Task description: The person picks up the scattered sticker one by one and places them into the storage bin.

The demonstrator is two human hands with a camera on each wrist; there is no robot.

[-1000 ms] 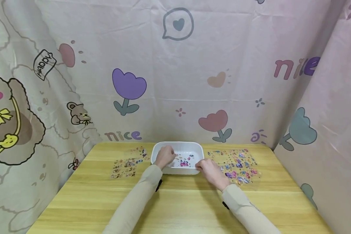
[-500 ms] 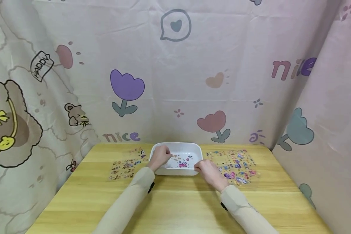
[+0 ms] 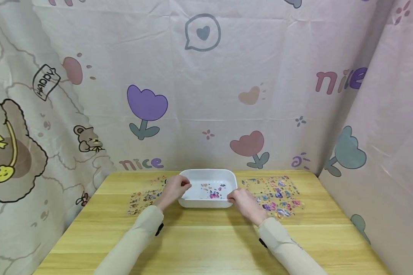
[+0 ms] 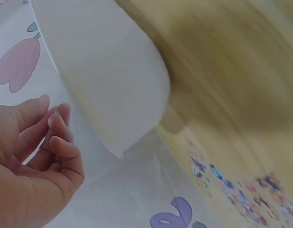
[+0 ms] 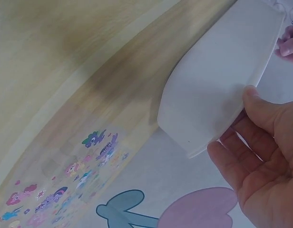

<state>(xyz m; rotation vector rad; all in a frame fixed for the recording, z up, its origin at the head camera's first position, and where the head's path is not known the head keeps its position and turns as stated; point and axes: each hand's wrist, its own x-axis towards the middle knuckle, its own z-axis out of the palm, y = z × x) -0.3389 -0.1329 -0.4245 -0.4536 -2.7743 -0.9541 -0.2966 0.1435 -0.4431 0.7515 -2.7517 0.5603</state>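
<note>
The tub (image 3: 206, 203) was plain white, with hot-pink, orange and purple prints (image 3: 214, 195) inside. Right of the tub, the clear sheet (image 3: 278, 194) was dotted with pink, purple and blue figures; left of it, the other sheet (image 3: 142, 198) showed mostly brown and orange ones. The desk (image 3: 206, 244) under the tub had yellow wood grain.

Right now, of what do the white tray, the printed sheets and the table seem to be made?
White tray: probably plastic, smooth and slightly glossy, with soft highlights inside.
Printed sheets: likely clear plastic film; the tabletop shows between the pictures.
Table: wood or wood-look laminate, satin; its yellow streaks resemble grain.
</note>
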